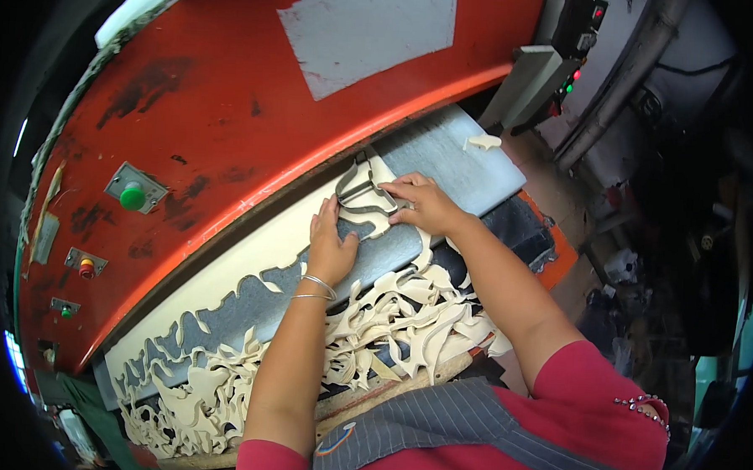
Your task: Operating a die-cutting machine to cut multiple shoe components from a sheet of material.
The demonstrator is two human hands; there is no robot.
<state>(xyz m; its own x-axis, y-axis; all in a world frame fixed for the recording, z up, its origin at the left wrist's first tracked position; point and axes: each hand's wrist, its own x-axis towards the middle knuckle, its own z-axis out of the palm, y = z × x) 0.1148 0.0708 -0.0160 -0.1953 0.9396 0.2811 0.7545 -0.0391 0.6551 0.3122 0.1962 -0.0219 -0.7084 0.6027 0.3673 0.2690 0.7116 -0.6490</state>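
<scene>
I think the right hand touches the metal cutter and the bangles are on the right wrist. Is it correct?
Not quite: the bangles are on the left wrist, as the head view shows. The right hand does touch the metal cutter.

You have two hands, two bracelets, one cutter, one sheet, three buttons at left, and scraps too many for counting.

The die looks metal, the cream sheet matt, the red panel smooth (though smudged).
</scene>
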